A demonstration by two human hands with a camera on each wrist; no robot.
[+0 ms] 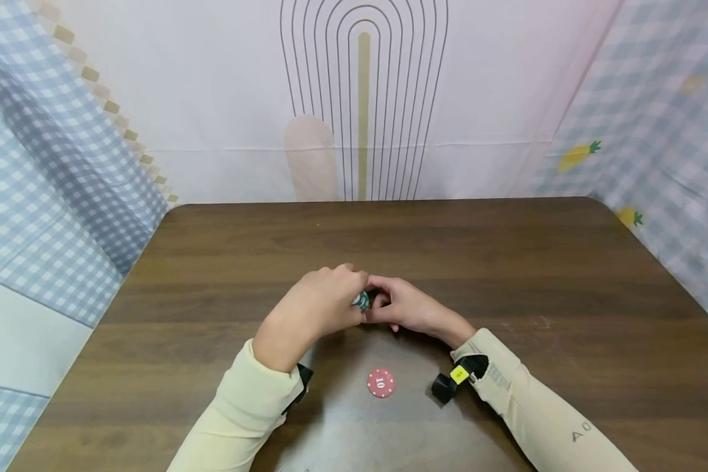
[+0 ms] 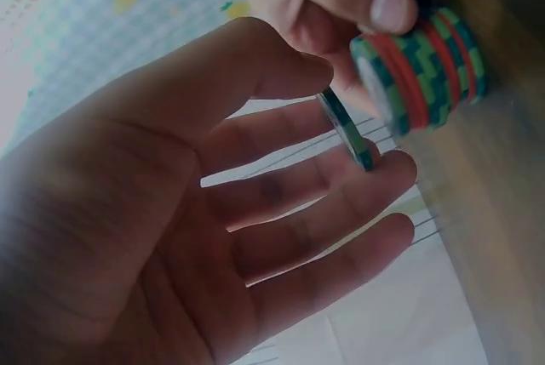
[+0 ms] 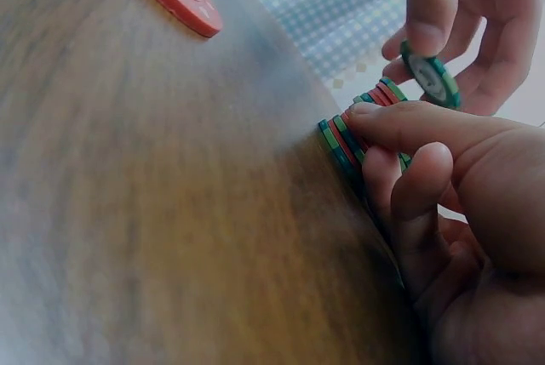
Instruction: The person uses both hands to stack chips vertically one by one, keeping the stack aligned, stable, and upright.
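Note:
Between its thumb and fingertips my left hand (image 1: 318,298) pinches one green poker chip (image 2: 347,131), held on edge just off the end of a chip stack. That stack (image 2: 417,71) mixes green and red poker chips. My right hand (image 1: 410,307) grips it with thumb and fingers, low over the tabletop; whether it touches the wood I cannot tell. In the right wrist view the pinched chip shows its pale centre, beside the top of the stack. From the head view the stack is mostly covered by both hands. A red poker chip (image 1: 380,383) marked 10 lies flat, nearer the body.
The brown wooden table (image 1: 212,262) has rounded far corners. A patterned white cloth (image 1: 224,98) hangs behind it, with blue checked cloth (image 1: 672,131) at the sides. A black wrist camera (image 1: 444,388) sticks out from the right cuff.

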